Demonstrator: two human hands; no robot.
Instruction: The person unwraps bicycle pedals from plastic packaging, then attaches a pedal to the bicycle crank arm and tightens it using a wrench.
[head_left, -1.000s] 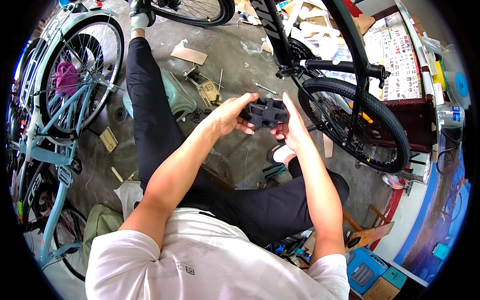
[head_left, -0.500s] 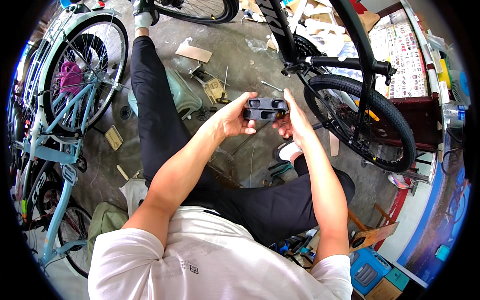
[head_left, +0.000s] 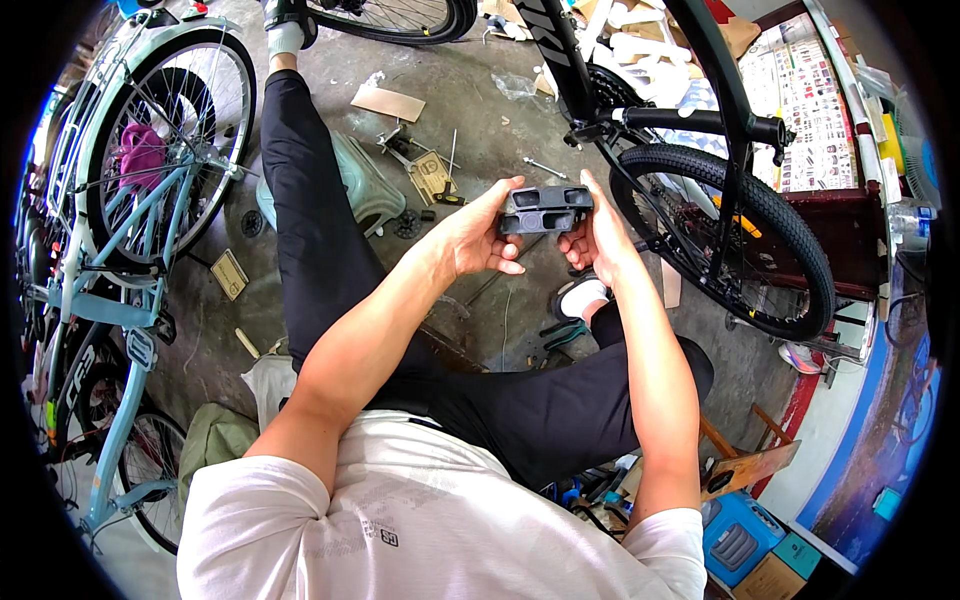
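A pair of black bicycle pedals (head_left: 546, 199), stacked one against the other, is held out over the floor in front of me. My left hand (head_left: 480, 232) grips their left end with the thumb on top and the fingers partly beneath. At the opposite end, my right hand (head_left: 603, 238) has its thumb upright along the side and its fingers curled below. A black bicycle (head_left: 735, 130) stands to the right of my hands, its knobbly rear wheel (head_left: 790, 235) near my right wrist. The pedals' spindles cannot be made out.
A light-green plastic stool (head_left: 360, 185) lies by my outstretched left leg. Cards, tools and a long bolt (head_left: 545, 168) are scattered beyond my hands. Green-handled pliers (head_left: 563, 335) rest near my right foot. A light-blue bicycle (head_left: 135, 330) stands at left, a blue case (head_left: 735, 535) at lower right.
Both hands have shifted slightly right with the pedals. The pedals are turned a little, with their hollow sides showing more. Some left fingers have spread a bit.
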